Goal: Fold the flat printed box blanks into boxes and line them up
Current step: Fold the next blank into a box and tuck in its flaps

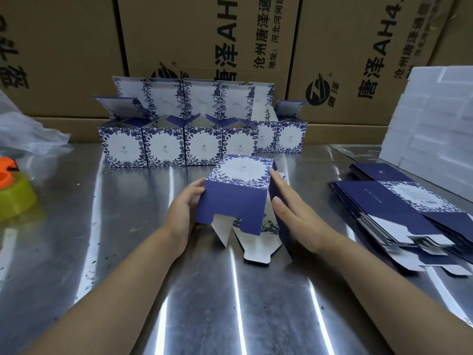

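Cartons at back, print turned sideways.
- Middle carton (204, 34): large "唐泽AH4", cut at the top edge. Beside it, smaller "沧州唐泽通…" and "地址:河北河间…".
- Right carton (358, 60): the same "唐泽AH4" and a round logo (318, 89) marked "唐泽".
- Left carton (64, 60): partial characters, unreadable.
- Folded boxes (163, 147), near box (240, 172): small emblem with lettering, too small to read.
- Blanks (399, 208): fine print, illegible.

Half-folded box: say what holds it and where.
The left hand grips the half-folded box by its left wall; the right hand presses flat against its right side.
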